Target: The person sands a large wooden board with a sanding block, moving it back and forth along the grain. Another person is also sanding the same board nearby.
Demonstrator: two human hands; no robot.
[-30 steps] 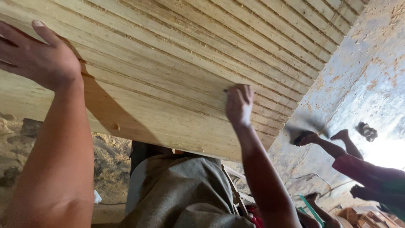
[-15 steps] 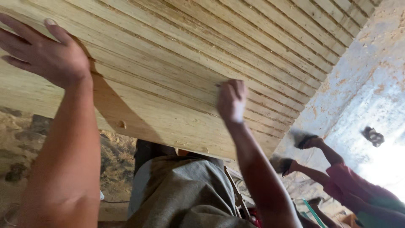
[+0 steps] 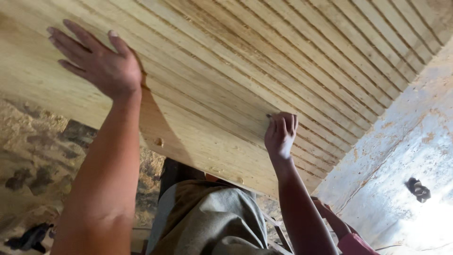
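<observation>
A thick stack of pale wooden sheets (image 3: 264,61) fills the upper part of the head view, its layered edges running as diagonal stripes. My left hand (image 3: 96,63) lies flat on the stack's broad face at the upper left, fingers spread. My right hand (image 3: 281,134) is curled on the layered edges near the middle, fingertips hooked onto one sheet's edge.
Below the stack are my grey-clad legs (image 3: 212,222). Rough earthen ground (image 3: 33,156) lies at the left, a pale concrete floor (image 3: 406,156) at the right with a dark sandal (image 3: 418,189). Another person's arm and pink sleeve (image 3: 347,236) show at the bottom right.
The view has shifted, so my left hand sits farther right and lower on the sheet face. My right hand has dropped along the edges. The other person at right has mostly left view.
</observation>
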